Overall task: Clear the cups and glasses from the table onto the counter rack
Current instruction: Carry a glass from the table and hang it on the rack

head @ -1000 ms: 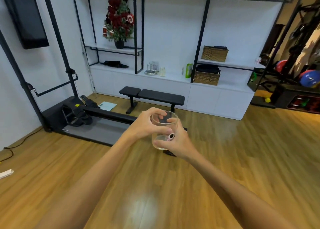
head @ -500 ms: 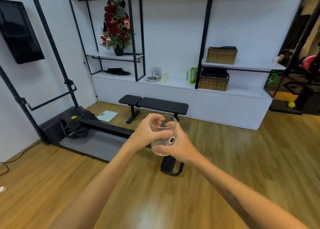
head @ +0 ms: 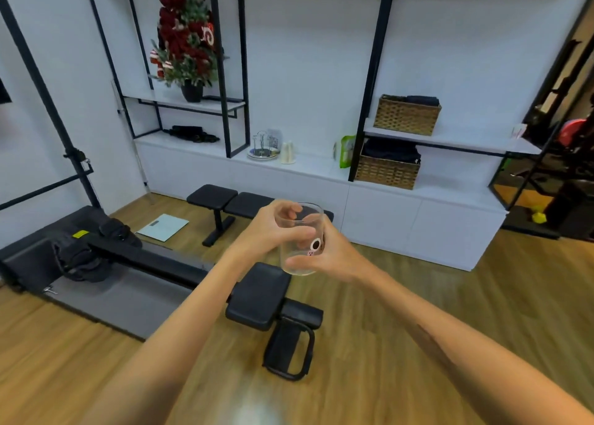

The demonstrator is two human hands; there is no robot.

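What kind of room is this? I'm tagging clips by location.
Probably a home gym or small fitness studio: a rowing machine, a padded workout bench and a storage wall with wicker baskets on a wood floor.

White walls (head: 321,54) back the room, and the floor (head: 450,312) is warm wood plank with a soft glare near the bottom edge. Black metal shelving (head: 373,70) runs along the far wall above low white cabinets (head: 401,218). A potted tree (head: 184,38) with red ornaments stands on a left shelf; two wicker baskets (head: 406,114) of dark cloth sit on the right, one above the other. A black padded bench (head: 231,201) stands before the cabinets, with a pale scale (head: 163,226) on the floor just beside it. A dark rowing machine (head: 106,263) stretches across the left, and its seat (head: 258,296) lies nearer the camera.
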